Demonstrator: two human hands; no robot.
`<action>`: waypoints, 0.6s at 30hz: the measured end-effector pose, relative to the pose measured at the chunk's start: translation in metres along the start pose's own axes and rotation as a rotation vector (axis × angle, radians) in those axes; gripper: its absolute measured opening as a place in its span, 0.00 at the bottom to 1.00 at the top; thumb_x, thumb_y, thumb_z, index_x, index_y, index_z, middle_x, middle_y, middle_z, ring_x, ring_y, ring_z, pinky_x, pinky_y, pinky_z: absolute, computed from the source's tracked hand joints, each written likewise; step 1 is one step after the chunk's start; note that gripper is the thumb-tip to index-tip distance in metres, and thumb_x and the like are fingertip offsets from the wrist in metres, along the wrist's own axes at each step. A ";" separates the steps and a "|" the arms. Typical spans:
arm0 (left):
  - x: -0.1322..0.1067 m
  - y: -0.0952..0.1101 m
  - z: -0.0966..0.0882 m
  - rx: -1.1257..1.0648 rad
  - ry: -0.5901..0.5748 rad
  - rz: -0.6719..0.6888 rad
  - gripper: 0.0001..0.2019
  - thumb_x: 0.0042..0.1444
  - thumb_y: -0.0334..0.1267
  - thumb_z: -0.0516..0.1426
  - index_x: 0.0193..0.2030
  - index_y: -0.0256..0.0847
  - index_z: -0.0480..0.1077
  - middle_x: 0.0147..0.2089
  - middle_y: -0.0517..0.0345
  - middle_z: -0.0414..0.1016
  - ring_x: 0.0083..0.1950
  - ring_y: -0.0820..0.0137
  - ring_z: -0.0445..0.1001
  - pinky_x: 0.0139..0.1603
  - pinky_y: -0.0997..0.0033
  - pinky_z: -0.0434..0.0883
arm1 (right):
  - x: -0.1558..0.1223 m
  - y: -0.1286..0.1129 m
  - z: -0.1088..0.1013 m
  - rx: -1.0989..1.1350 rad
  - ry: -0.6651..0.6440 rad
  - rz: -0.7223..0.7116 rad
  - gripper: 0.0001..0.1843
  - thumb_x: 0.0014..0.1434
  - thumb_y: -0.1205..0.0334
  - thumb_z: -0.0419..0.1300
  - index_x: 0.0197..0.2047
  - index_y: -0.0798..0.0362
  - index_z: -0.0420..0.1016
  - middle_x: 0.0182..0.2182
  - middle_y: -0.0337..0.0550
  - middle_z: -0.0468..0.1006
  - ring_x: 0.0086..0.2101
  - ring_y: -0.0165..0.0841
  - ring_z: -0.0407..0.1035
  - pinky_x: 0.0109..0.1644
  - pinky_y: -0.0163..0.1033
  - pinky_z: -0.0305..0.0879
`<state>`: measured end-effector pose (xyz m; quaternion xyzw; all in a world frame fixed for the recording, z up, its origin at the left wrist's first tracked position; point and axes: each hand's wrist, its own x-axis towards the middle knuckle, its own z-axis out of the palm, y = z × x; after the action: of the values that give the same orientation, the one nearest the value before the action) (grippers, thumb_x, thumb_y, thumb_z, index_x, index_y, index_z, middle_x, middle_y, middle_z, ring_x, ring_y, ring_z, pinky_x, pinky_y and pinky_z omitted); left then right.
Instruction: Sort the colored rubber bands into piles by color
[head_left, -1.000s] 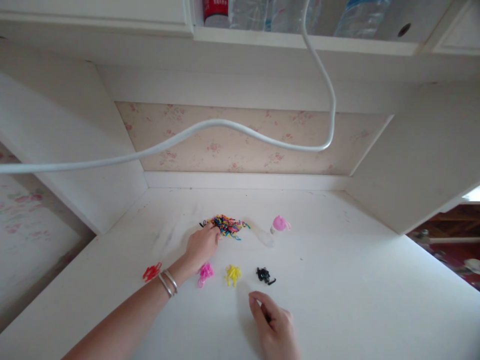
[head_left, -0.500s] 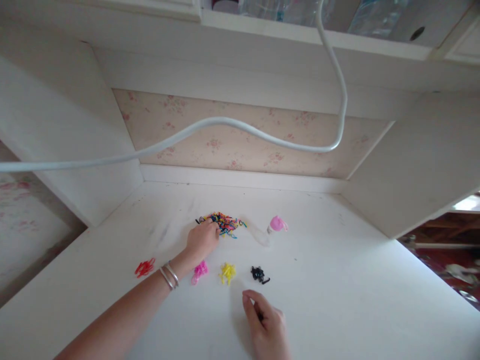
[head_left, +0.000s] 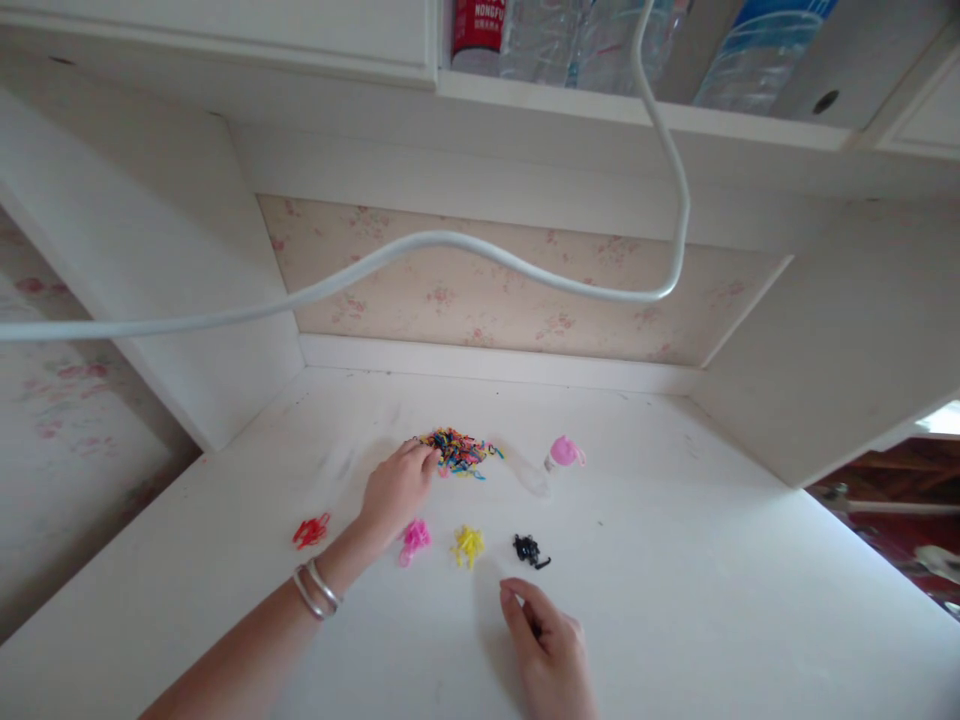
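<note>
A mixed pile of small coloured elastic bands (head_left: 459,452) lies toward the back of the white tabletop. My left hand (head_left: 397,485), with two silver bangles on its wrist, is at the pile's left edge. Its fingers are bent and close together, and what is at their tips is hidden. Nearer me are separate little heaps of red bands (head_left: 310,531), pink bands (head_left: 415,540), yellow bands (head_left: 468,545) and black bands (head_left: 529,550). Just below the black heap, my right hand (head_left: 551,645) is closed in a pinch. Something dark shows in its hollow, too small to make out.
A clear container with a pink lid (head_left: 566,452) lies or stands right of the mixed pile; which, I cannot tell. A white cable (head_left: 442,240) crosses the view in front of the shelf. Side panels (head_left: 817,340) bound the tabletop (head_left: 712,560). Plastic bottles (head_left: 540,40) stand above.
My left hand has drawn back slightly to the left from the mixed pile, uncovering more of its left side. My right hand keeps its pinch. The whole view has shifted a little.
</note>
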<state>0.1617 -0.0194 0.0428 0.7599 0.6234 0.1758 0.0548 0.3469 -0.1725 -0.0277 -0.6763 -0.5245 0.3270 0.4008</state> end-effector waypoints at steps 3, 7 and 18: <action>-0.033 0.015 0.001 -0.033 0.004 0.090 0.17 0.65 0.45 0.44 0.39 0.46 0.72 0.44 0.59 0.74 0.42 0.71 0.74 0.38 0.75 0.64 | 0.000 0.001 0.000 0.006 -0.011 -0.002 0.25 0.59 0.42 0.51 0.39 0.54 0.78 0.16 0.33 0.59 0.20 0.27 0.52 0.23 0.32 0.47; -0.072 0.034 0.017 -0.013 -0.039 0.143 0.15 0.65 0.42 0.46 0.38 0.48 0.73 0.38 0.62 0.74 0.34 0.73 0.75 0.33 0.75 0.64 | -0.002 -0.001 0.001 0.012 -0.009 -0.008 0.24 0.59 0.42 0.51 0.38 0.53 0.78 0.17 0.34 0.62 0.20 0.27 0.53 0.23 0.31 0.48; -0.116 0.015 0.012 -0.194 0.052 0.161 0.12 0.64 0.42 0.47 0.41 0.48 0.72 0.39 0.61 0.76 0.33 0.73 0.75 0.32 0.76 0.66 | -0.005 0.001 0.000 -0.062 -0.008 -0.047 0.24 0.61 0.43 0.49 0.40 0.53 0.77 0.17 0.35 0.65 0.20 0.28 0.56 0.23 0.31 0.50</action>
<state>0.1614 -0.1329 0.0129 0.7937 0.5417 0.2588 0.0975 0.3465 -0.1779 -0.0283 -0.6745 -0.5517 0.3040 0.3850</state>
